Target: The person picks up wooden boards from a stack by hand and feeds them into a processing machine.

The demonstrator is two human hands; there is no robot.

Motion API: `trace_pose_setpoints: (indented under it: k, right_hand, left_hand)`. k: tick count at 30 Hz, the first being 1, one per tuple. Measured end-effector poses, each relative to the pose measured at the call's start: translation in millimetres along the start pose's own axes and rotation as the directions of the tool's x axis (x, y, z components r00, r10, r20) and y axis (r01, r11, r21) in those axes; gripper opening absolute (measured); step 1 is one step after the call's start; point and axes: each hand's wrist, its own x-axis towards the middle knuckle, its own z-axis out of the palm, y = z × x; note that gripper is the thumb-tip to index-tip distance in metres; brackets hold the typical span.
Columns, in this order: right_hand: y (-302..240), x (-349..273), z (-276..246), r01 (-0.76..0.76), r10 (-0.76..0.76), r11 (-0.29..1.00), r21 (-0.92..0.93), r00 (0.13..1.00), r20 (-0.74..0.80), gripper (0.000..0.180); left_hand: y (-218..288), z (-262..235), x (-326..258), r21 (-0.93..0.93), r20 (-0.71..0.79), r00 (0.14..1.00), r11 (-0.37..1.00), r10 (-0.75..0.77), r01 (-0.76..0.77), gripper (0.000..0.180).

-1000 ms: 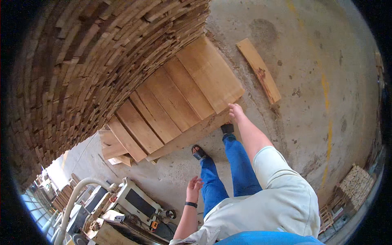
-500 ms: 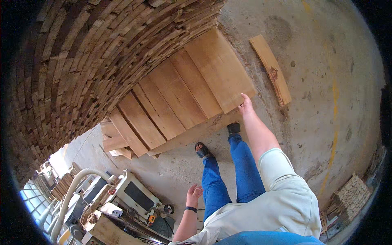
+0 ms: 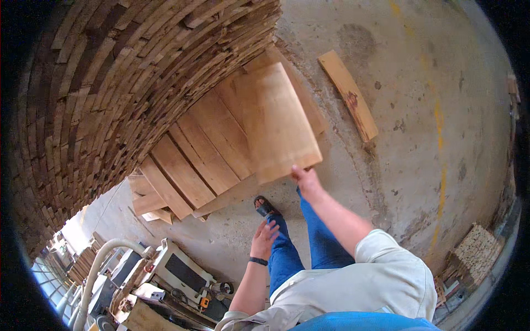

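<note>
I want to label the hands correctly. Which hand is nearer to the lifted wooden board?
Right. The right hand grips the lower edge of the lifted wooden board. The left hand hangs apart, lower, beside the blue trouser leg, holding nothing.

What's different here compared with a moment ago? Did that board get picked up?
Yes. The right hand, which was only reaching to the edge of the flat boards, now grips the near end of one wooden board and has tipped it up off the low layer of boards. The left hand hangs free by the leg as before. The tall stack and the loose plank on the floor have not moved.
</note>
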Motion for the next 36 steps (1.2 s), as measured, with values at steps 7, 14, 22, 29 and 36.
trace_pose_setpoints:
  k: [7, 14, 22, 29, 36]
  right_hand:
    - [31, -129, 53, -0.178, 0.178, 0.968, 0.175, 0.984, 0.015, 0.028]
    - [60, -66, -78, -0.013, 0.319, 0.771, -0.637, 0.873, 0.369, 0.036]
    - [11, 142, -119, -0.223, 0.176, 0.95, -0.22, 0.961, -0.215, 0.055]
    - [-39, 194, -25, -0.232, 0.235, 0.972, 0.041, 0.96, -0.155, 0.108]
    - [-20, 197, -57, -0.101, 0.138, 0.967, 0.234, 0.98, -0.147, 0.098]
  left_hand:
    - [12, 19, 74, -0.225, 0.232, 0.971, 0.974, 0.062, -0.008, 0.038]
    - [45, 22, 40, -0.297, -0.135, 0.976, 0.933, 0.168, -0.202, 0.037]
    - [88, -25, -45, -0.122, -0.307, 0.928, 0.958, 0.213, -0.26, 0.037]
    - [87, -32, -59, -0.148, -0.323, 0.92, 0.949, 0.219, -0.278, 0.033]
    - [104, -14, -59, -0.233, -0.216, 0.952, 0.936, 0.217, -0.266, 0.033]
